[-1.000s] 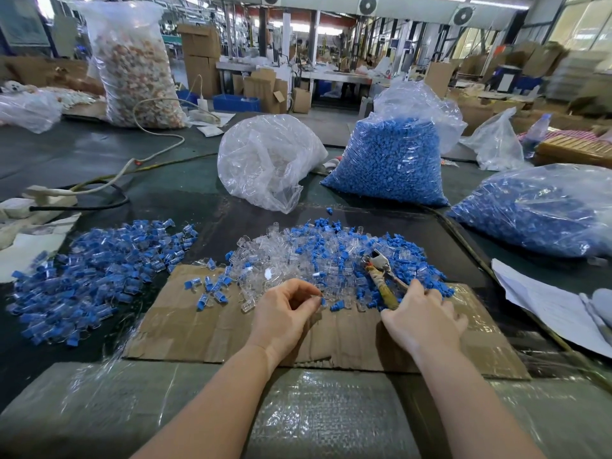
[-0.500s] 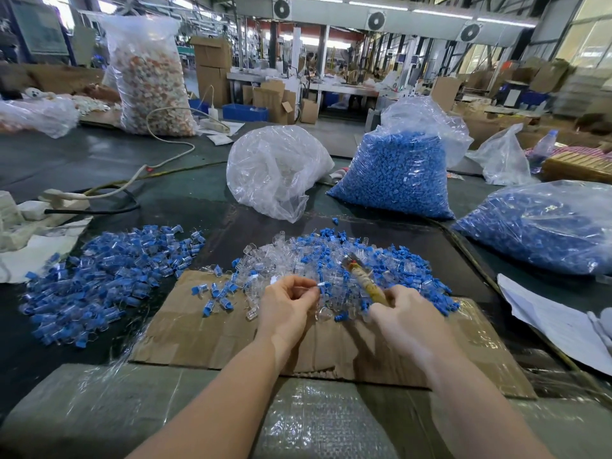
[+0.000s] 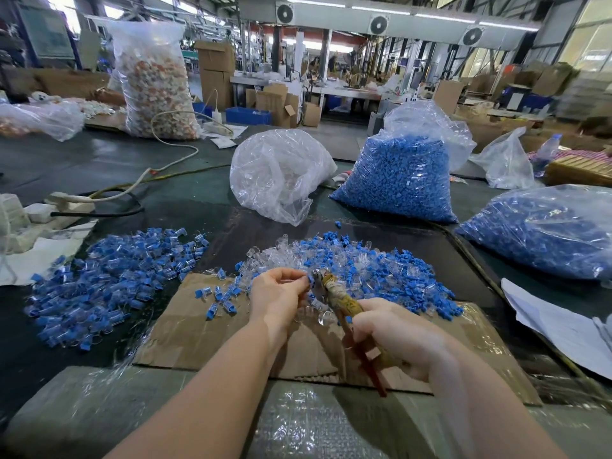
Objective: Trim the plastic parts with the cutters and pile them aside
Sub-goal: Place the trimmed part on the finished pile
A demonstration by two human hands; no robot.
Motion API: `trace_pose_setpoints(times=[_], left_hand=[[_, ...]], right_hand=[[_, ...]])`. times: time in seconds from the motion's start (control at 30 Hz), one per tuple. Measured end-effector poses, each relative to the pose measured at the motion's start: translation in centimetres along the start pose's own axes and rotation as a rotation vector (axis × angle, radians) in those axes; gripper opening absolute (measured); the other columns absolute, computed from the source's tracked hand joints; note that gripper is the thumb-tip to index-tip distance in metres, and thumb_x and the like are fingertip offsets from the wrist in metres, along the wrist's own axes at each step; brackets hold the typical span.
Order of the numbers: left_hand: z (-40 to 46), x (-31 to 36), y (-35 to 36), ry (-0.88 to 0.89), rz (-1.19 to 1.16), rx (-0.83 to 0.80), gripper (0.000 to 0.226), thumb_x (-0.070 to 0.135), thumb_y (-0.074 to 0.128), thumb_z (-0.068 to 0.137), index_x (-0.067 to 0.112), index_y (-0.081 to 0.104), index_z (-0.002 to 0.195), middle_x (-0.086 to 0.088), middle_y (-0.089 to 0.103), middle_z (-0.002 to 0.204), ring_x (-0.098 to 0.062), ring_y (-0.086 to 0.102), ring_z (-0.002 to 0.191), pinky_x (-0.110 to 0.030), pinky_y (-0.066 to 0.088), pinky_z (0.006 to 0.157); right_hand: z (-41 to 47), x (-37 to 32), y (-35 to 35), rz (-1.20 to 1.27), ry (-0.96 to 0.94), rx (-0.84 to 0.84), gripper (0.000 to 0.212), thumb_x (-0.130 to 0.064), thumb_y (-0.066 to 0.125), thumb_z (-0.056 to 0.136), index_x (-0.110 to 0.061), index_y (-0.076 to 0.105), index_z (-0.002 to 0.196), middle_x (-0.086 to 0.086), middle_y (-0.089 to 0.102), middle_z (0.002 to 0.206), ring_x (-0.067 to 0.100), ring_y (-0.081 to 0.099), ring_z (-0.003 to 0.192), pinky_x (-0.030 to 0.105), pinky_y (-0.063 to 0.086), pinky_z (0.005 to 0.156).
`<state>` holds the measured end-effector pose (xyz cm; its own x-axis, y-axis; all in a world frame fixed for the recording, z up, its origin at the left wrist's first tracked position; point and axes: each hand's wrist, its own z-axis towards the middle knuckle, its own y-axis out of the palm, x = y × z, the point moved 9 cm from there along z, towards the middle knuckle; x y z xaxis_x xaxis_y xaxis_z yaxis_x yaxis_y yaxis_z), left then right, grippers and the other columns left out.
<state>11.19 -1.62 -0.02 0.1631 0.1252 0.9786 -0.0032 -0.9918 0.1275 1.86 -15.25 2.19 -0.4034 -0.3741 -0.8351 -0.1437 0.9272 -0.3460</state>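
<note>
On the bench (image 3: pixel 99 167), a cardboard sheet (image 3: pixel 205 332) lies under both hands. The left hand (image 3: pixel 278 296) has its fingers (image 3: pixel 293 279) pinched together on a small blue part (image 3: pixel 311 280), right at the head of the cutters (image 3: pixel 334 293); the right hand (image 3: pixel 394 336) is curled round their handles. Behind lies an untrimmed heap (image 3: pixel 364 266); to the left a pile (image 3: pixel 109 276). Farther back sit a clear bag (image 3: pixel 278 173) and two bags of blue pieces (image 3: pixel 400 180) (image 3: pixel 543 236).
</note>
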Motion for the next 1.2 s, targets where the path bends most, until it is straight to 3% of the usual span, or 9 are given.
trace_pose_setpoints(times=[0.37,0.5,0.8,0.93,1.1,1.2], left_hand=[[-0.2,0.7,-0.5,-0.011,0.005,0.047,0.008,-0.003,0.060,0.086,0.004,0.063,0.082,-0.007,0.061,0.064,-0.010,0.055,0.051,-0.016,0.048,0.046],[-0.1,1.0,-0.6,-0.006,0.021,0.063,0.008,-0.002,0.060,0.085,0.004,0.063,0.083,-0.007,0.062,0.066,-0.010,0.056,0.052,-0.017,0.049,0.048],[0.0,0.8,-0.3,-0.032,0.000,0.073,0.010,-0.005,0.060,0.085,0.003,0.062,0.079,-0.009,0.061,0.065,-0.012,0.055,0.053,-0.017,0.049,0.046],[-0.2,0.5,-0.1,-0.034,0.009,0.071,0.010,-0.003,0.061,0.085,0.004,0.064,0.080,-0.009,0.063,0.070,-0.015,0.058,0.060,-0.024,0.052,0.059],[-0.2,0.4,0.0,-0.022,0.007,0.071,0.010,-0.002,0.060,0.086,0.007,0.063,0.082,-0.009,0.064,0.075,-0.014,0.058,0.063,-0.022,0.051,0.058],[-0.4,0.6,-0.3,-0.006,0.006,0.083,0.008,0.000,0.059,0.087,0.007,0.064,0.085,-0.006,0.064,0.074,-0.012,0.057,0.061,-0.017,0.050,0.053]], right_hand=[[-0.2,-1.6,0.6,-0.060,-0.052,-0.050,0.014,0.001,0.043,0.080,-0.013,0.043,0.084,0.011,0.047,0.087,0.025,0.050,0.082,0.047,0.045,0.083],[-0.2,-1.9,0.4,-0.082,-0.062,-0.032,0.017,0.001,0.044,0.079,-0.014,0.039,0.072,0.011,0.046,0.083,0.025,0.048,0.080,0.041,0.040,0.073],[-0.2,-2.0,0.4,-0.151,-0.040,-0.038,0.012,-0.002,0.043,0.078,-0.014,0.041,0.077,0.012,0.047,0.087,0.025,0.047,0.079,0.038,0.041,0.068],[0.0,-1.7,0.3,-0.291,-0.020,0.012,0.007,-0.009,0.040,0.078,-0.014,0.044,0.082,0.014,0.050,0.085,0.026,0.047,0.077,0.038,0.037,0.067],[0.0,-1.9,0.2,-0.361,-0.087,0.073,0.017,-0.006,0.039,0.087,-0.017,0.042,0.074,0.003,0.044,0.066,0.019,0.041,0.062,0.031,0.033,0.056],[-0.1,-2.0,0.4,-0.284,-0.121,0.084,0.018,-0.005,0.046,0.086,-0.018,0.045,0.073,-0.003,0.042,0.060,0.009,0.038,0.047,0.022,0.029,0.046]])
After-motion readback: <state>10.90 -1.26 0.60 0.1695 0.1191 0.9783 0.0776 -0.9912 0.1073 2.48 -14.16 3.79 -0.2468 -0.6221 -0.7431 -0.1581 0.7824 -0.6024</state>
